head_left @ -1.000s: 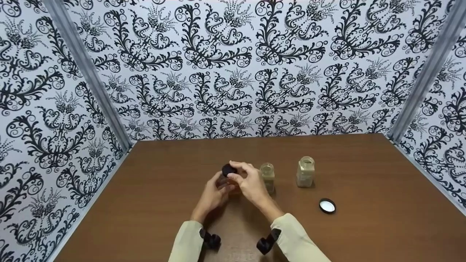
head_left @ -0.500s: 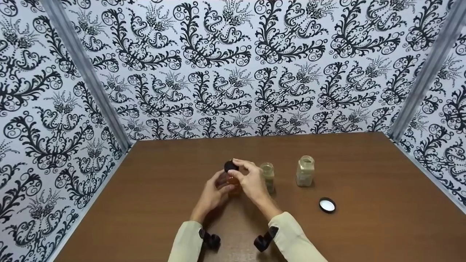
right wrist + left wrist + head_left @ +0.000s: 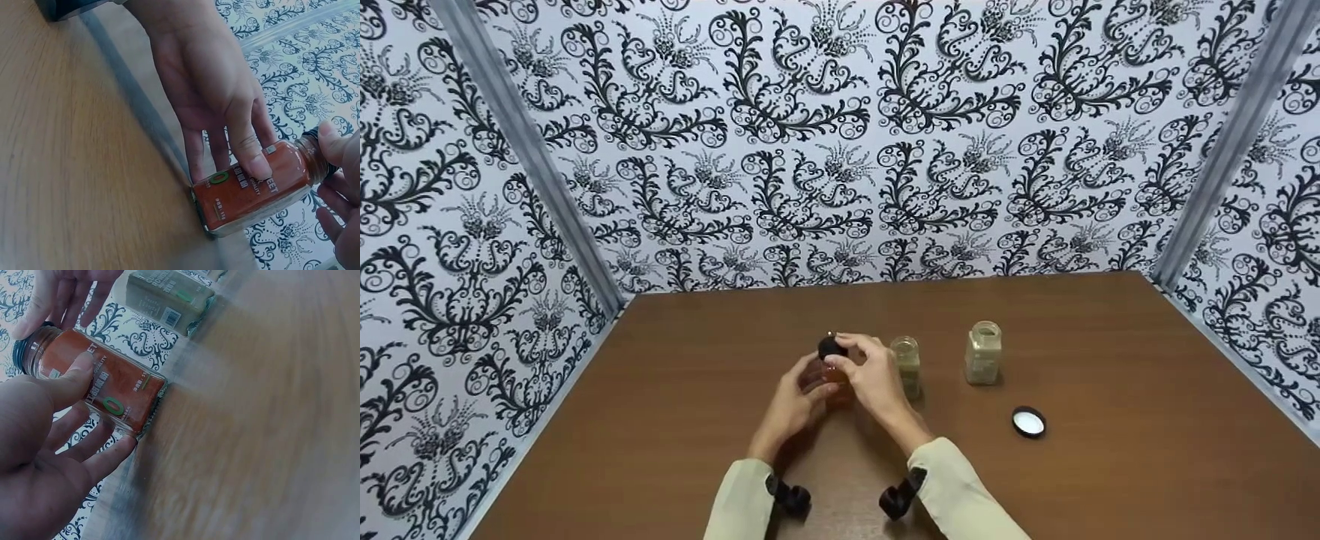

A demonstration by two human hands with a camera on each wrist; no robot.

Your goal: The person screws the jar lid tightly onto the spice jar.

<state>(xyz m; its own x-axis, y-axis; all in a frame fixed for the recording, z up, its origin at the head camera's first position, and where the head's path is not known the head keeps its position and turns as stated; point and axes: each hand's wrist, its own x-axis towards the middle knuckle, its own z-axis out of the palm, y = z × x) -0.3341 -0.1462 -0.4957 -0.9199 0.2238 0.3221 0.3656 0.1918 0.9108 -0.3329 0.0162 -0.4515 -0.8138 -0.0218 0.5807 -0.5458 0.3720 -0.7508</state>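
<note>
A square glass jar of red-orange powder [image 3: 121,391] stands on the table, its printed label showing in both wrist views. My left hand [image 3: 791,405] grips the jar's body, with the thumb across the label and the fingers behind. On the jar's mouth is a black lid [image 3: 830,349]. My right hand [image 3: 874,375] pinches this lid between thumb and fingers. Just right of my right hand stands a lidless jar of greenish-brown powder [image 3: 910,375], partly hidden by that hand. In the right wrist view the red jar [image 3: 253,197] appears tilted by the camera angle.
A second lidless jar of pale brownish powder [image 3: 983,360] stands further right. In front of it a loose black lid [image 3: 1028,422] lies with its white inside up. Patterned walls [image 3: 810,187] enclose the brown table [image 3: 675,375] at the back and sides.
My right fingers and the black lid have shifted slightly over the jar, and more red shows below the lid. My left hand keeps its hold. The head view has moved a little.
</note>
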